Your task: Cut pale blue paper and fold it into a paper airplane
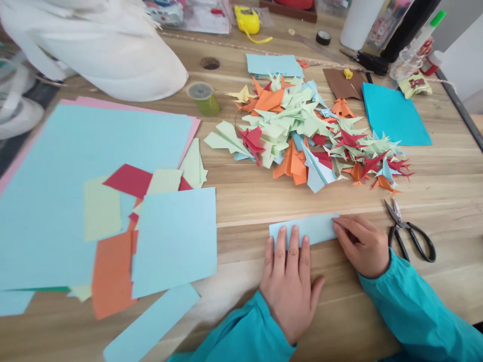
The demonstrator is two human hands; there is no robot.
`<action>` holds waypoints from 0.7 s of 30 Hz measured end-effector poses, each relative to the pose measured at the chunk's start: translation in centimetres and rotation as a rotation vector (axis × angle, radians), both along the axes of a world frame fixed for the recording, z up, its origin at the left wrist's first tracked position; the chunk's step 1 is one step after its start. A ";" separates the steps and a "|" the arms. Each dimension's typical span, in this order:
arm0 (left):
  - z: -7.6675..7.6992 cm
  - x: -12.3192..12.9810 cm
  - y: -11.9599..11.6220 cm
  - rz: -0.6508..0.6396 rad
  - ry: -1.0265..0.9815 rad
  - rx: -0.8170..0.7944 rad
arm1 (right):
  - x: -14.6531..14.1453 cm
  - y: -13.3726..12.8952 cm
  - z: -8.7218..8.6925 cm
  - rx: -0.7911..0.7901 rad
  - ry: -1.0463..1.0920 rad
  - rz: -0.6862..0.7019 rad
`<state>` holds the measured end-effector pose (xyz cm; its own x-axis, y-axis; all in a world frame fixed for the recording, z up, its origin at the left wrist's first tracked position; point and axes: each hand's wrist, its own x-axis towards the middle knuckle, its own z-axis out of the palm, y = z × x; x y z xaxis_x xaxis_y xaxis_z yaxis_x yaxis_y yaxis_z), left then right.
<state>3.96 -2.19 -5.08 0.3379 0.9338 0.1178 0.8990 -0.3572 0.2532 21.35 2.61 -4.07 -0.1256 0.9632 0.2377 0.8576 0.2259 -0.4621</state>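
Pale-blue rectangular paper strip (pixel 319 228): flat on the wooden counter (pixel 241 213), long axis left to right.
Left hand (pixel 287 281): fingers extended, flat over the strip's left half.
Right hand (pixel 364 245): fingers narrowed, pinching its right end.

Bright, soft shadows, stretched, blurry edges

blue strip (pixel 320 228): matt smooth paper | table (pixel 237 246): smooth grained wood | scissors (pixel 402 224): metal blades, plastic handles

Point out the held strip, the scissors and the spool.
Held strip (pixel 319 229): head view, on its uncovered blue surface.
Scissors (pixel 402 224): head view, at the pivot.
Spool (pixel 207 104): head view, on its green side.
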 end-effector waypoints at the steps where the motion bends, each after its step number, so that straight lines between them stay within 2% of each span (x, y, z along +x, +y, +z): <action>1: 0.0 0.0 0.0 -0.001 0.001 -0.001 | 0.0 0.0 0.0 0.004 -0.002 -0.004; 21: 0.0 0.0 -0.1 -0.004 0.006 -0.003 | -0.1 0.0 -0.1 0.015 -0.014 -0.033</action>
